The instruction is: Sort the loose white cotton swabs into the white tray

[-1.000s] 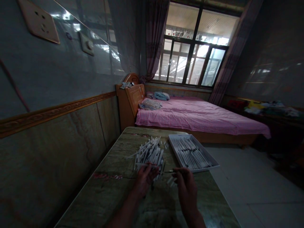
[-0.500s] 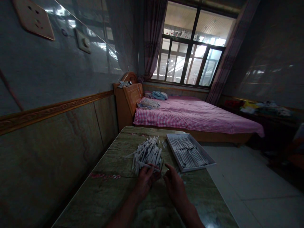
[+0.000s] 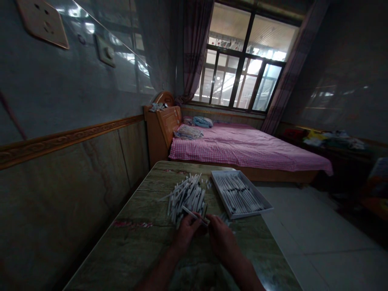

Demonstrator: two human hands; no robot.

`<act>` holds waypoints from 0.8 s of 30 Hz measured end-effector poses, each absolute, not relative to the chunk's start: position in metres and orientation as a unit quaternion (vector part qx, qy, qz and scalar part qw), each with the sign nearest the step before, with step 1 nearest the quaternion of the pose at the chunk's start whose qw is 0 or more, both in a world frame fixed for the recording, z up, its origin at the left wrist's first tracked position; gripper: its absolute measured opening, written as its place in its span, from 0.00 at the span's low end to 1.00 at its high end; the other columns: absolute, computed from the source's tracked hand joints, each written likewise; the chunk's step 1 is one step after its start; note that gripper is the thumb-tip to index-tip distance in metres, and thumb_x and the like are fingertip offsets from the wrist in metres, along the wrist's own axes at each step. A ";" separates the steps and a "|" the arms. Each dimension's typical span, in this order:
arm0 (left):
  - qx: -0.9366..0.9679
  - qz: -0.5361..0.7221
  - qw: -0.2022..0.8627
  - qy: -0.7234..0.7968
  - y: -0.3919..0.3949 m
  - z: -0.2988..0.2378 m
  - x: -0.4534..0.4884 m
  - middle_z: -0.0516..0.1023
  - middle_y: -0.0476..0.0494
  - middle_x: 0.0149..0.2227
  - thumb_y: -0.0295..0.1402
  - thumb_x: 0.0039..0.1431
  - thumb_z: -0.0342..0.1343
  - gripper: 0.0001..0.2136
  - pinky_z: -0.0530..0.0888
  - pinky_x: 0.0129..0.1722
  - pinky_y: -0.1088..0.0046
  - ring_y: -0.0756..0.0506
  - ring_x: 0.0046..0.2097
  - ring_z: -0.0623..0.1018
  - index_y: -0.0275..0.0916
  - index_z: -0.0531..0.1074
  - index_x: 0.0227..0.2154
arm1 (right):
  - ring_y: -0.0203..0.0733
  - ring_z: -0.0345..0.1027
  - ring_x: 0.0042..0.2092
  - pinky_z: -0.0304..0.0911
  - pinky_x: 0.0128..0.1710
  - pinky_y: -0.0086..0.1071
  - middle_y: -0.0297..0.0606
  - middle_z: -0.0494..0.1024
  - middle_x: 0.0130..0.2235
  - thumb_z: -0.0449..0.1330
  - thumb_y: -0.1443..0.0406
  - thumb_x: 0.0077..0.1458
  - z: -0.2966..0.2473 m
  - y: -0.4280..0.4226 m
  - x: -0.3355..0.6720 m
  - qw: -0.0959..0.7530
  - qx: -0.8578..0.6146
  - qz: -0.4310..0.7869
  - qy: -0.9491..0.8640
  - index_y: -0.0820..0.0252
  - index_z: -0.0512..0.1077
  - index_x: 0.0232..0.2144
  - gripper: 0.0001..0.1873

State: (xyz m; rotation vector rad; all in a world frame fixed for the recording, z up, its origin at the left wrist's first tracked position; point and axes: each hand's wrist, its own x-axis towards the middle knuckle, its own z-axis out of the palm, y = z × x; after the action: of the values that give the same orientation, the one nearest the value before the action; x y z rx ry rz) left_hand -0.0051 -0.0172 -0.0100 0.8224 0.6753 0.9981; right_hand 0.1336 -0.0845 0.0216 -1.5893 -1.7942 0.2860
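A loose pile of white pen-like tubes lies on the green marbled table. To its right stands a shallow white tray with several tubes laid in rows. My left hand is closed on one white tube at the near edge of the pile. My right hand is beside it, fingers pinched at the same tube's end. The two hands touch or nearly touch. The dim light hides what small part, if any, my right fingers hold.
The table stands along the tiled wall on the left. Beyond it is a bed with a pink checked cover and a wooden headboard. A window is behind. Pale tiled floor lies to the right.
My right hand has moved left from near the tray to meet my left hand at the pile's near edge. The view has shifted slightly.
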 end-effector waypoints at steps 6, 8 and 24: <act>0.381 0.464 0.738 0.307 -0.016 -0.009 -0.008 0.81 0.45 0.26 0.43 0.38 0.72 0.19 0.75 0.27 0.71 0.43 0.27 0.80 0.37 0.73 0.28 | 0.42 0.75 0.35 0.66 0.34 0.31 0.40 0.81 0.38 0.55 0.74 0.49 0.032 -0.082 0.143 0.313 -0.653 0.061 -0.687 0.55 0.72 0.50 0.25; 0.377 0.470 0.737 0.306 -0.016 -0.006 -0.009 0.82 0.44 0.26 0.43 0.38 0.72 0.19 0.75 0.27 0.71 0.43 0.28 0.80 0.37 0.73 0.28 | 0.44 0.75 0.32 0.62 0.30 0.30 0.37 0.81 0.33 0.61 0.69 0.50 0.033 -0.081 0.145 0.283 -0.696 0.026 -0.659 0.52 0.74 0.46 0.19; 0.242 0.507 0.779 0.280 -0.009 -0.010 -0.007 0.80 0.48 0.23 0.36 0.35 0.75 0.19 0.77 0.29 0.71 0.43 0.28 0.82 0.36 0.72 0.27 | 0.45 0.67 0.57 0.66 0.52 0.38 0.44 0.73 0.56 0.47 0.50 0.66 0.043 -0.054 0.099 0.640 -0.468 0.298 -0.532 0.56 0.66 0.57 0.26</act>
State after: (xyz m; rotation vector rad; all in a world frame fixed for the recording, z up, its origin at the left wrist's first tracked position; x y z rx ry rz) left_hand -0.0070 -0.0095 -0.0099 0.5242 0.6050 1.0956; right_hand 0.0994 -0.0540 0.0426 -1.0675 -1.2131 0.6788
